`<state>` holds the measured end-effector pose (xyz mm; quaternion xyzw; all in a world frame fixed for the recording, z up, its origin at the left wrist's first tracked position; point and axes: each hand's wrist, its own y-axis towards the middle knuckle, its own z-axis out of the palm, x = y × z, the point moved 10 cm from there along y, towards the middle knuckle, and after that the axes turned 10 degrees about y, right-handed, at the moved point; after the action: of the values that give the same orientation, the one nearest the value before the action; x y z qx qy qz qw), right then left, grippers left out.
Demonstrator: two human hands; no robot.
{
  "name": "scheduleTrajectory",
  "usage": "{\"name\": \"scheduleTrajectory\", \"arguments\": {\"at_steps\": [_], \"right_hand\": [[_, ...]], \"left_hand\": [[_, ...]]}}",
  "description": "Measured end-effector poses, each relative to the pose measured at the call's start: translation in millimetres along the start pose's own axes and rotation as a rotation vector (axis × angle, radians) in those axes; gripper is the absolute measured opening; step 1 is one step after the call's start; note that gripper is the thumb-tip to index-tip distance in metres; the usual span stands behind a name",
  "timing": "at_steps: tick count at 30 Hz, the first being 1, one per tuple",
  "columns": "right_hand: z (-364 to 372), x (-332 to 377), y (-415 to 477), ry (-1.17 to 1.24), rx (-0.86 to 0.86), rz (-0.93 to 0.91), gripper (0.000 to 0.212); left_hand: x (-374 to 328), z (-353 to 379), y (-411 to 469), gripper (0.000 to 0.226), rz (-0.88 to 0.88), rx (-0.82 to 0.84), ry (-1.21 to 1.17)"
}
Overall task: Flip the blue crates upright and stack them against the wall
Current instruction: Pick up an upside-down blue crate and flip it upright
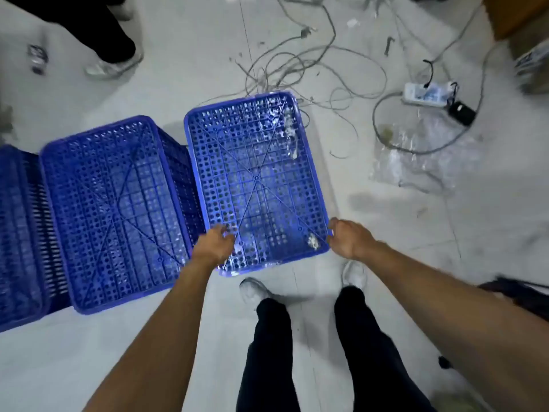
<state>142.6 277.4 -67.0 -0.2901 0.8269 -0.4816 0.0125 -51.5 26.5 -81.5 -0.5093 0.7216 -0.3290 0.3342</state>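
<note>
Three blue perforated crates stand bottom-up in a row on the pale floor. The right crate (pixel 255 179) is directly in front of me, its base facing up with white scraps stuck on it. My left hand (pixel 214 244) rests on its near left corner, fingers curled over the base. My right hand (pixel 348 237) grips its near right corner edge. The middle crate (pixel 118 209) sits touching it on the left. The left crate (pixel 17 233) is cut off by the frame's edge.
Tangled grey cables (pixel 300 63) lie just beyond the right crate. A power strip (pixel 426 93), a black adapter and a clear plastic bag (pixel 416 153) lie to the right. Another person's legs and shoe (pixel 110 55) stand at the upper left. My own feet are below the crate.
</note>
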Motion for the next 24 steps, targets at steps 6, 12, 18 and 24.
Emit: {"name": "scheduleTrajectory", "arguments": {"at_steps": [6,12,18,24], "right_hand": [[31.7,-15.5,86.8,0.0,-0.051,0.026,0.034],[29.0,-32.3,162.3,0.059,-0.177,0.067,0.04],[25.6,-26.8,217.2,0.087,-0.447,0.051,0.039],[16.2,-27.3,227.1,0.132,-0.679,0.049,0.032]], "left_hand": [[27.9,37.6,75.2,0.053,-0.024,-0.077,0.071],[59.3,39.4,144.5,0.055,-0.102,-0.2,0.044],[109.3,52.7,195.3,0.061,-0.349,-0.323,-0.324],[115.1,64.2,212.2,0.05,-0.352,-0.273,-0.384]]}}
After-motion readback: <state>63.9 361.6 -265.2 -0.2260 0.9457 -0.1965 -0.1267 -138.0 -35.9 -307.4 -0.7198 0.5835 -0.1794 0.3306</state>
